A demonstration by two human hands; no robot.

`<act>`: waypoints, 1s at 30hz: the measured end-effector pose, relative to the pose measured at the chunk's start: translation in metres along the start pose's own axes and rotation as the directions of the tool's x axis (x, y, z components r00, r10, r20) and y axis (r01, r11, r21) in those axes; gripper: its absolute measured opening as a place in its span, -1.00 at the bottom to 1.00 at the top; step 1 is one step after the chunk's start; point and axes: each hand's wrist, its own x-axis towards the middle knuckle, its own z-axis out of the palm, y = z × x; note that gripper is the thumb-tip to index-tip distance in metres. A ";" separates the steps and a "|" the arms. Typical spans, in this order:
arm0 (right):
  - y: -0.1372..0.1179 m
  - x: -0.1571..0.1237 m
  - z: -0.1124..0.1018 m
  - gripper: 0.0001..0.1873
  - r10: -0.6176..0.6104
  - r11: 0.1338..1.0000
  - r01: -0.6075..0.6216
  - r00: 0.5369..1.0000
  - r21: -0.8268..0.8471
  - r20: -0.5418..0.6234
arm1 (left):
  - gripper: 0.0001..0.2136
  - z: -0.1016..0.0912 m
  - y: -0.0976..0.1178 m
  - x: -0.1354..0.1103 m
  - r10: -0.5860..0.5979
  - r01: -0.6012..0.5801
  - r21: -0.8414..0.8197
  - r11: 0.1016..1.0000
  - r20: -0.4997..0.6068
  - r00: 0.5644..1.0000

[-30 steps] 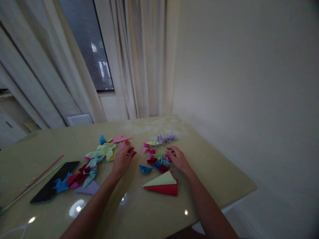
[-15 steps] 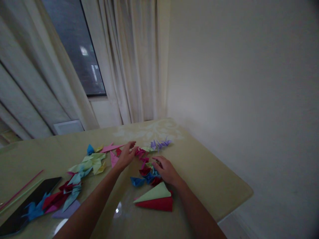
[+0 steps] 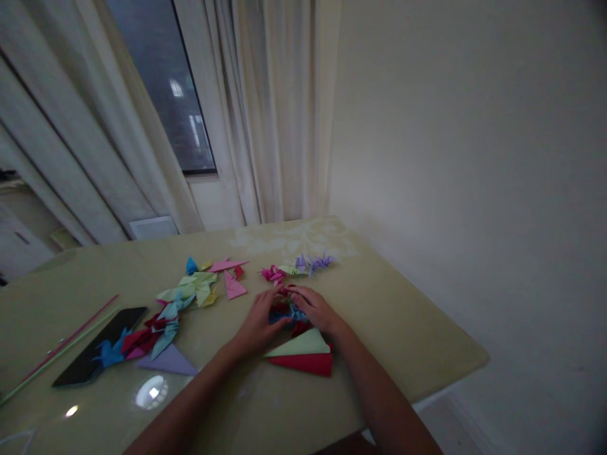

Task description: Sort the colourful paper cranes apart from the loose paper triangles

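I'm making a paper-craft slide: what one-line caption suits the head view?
Left hand and right hand cup a colourful cluster of folded paper on a glossy table.

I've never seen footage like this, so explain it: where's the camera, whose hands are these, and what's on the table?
There's no machine here, just a person's bare left hand and right hand. Every picture comes from one camera worn on that person's head, looking forward and down. The hands curve around a cluster of colourful folded papers on the table; I can't tell whether either grips one. Nearer the viewer lie a pale green paper and a red paper. To the left are more folded papers, a black, phone-like device and two thin sticks.
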 end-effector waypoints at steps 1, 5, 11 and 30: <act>-0.001 -0.003 0.000 -0.45 0.003 1.000 -0.003 1.000 0.014 -0.022 | -0.33 0.004 0.002 0.006 -0.008 0.008 0.000 1.000 -0.024 1.000; -0.001 -0.016 -0.004 -0.48 0.080 0.996 -0.073 0.990 0.056 -0.121 | -0.41 0.009 0.009 0.015 -0.040 0.043 0.029 0.999 -0.092 0.995; 0.008 -0.014 -0.011 -0.45 0.065 0.998 -0.067 0.978 -0.003 -0.197 | -0.65 -0.029 -0.028 -0.007 -0.167 0.224 0.254 0.941 -0.227 0.959; -0.008 -0.004 -0.006 -0.20 -0.007 0.976 0.008 1.000 -0.216 0.003 | -0.73 -0.069 -0.102 0.084 -0.321 0.344 0.426 0.837 -0.126 0.939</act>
